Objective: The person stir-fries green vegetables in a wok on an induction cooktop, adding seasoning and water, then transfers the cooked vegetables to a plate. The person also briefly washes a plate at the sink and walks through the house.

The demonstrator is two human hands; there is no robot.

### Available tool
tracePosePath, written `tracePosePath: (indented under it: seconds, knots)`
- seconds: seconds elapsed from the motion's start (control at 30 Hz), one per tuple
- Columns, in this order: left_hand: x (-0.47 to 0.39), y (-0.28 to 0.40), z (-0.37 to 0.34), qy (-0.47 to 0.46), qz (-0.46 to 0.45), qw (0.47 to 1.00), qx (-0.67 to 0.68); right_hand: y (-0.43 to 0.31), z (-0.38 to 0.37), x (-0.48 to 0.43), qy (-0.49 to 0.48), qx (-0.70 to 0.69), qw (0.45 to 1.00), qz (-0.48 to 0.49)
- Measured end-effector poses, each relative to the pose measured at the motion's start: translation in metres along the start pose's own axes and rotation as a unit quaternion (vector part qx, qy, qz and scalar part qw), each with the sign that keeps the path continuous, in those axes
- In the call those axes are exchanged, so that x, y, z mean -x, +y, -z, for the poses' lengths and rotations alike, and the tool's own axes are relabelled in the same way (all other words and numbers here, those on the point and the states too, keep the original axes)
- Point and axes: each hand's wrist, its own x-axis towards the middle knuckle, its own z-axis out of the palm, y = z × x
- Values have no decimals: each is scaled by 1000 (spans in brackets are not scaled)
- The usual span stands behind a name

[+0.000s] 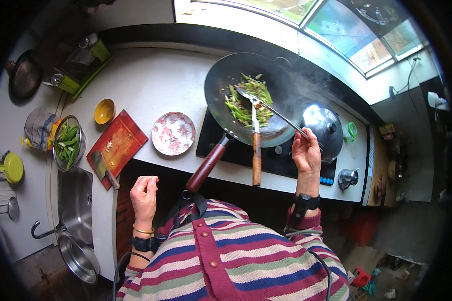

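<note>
My right hand [307,150] grips a pair of chopsticks [283,117], their tips reaching over the wok [220,71]. In the wok lie cut green vegetable strips with small brown bits [245,111]. A metal spatula with a wooden handle [256,158] rests across the near rim, its blade on the food. The chopstick tips meet the spatula's neck in this view; whether they touch it or pinch food I cannot tell. Curled fingers and nothing visible in it: so hangs my left hand [144,195], in front of the counter, left of the wok's long handle [207,165].
Left of the wok are a flowered plate [173,133], a red cutting board [133,129] with a cleaver [100,161], a yellow bowl [105,111], a bowl of green pieces [67,143] and a sink [75,199]. Rightward are a domed lid [320,120] and a small metal pot [348,179].
</note>
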Motion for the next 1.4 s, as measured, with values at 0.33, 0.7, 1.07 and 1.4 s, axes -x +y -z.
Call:
tracePosePath:
  seconds: [0.33, 0.7, 1.07, 1.4]
  knots:
    - [-86, -46, 45, -61, -20, 998, -17, 77, -127, 55, -152, -102, 974, -134]
    - [-160, -67, 66, -128, -39, 991, -2, 136, -195, 68, -240, -25, 967, -82]
    - [-187, -73, 71, -147, -39, 988, -1, 148, -230, 64, -303, -45, 950, -62]
    - [-188, -67, 62, -170, -46, 984, 14, 147, -239, 67, -346, -99, 930, -73]
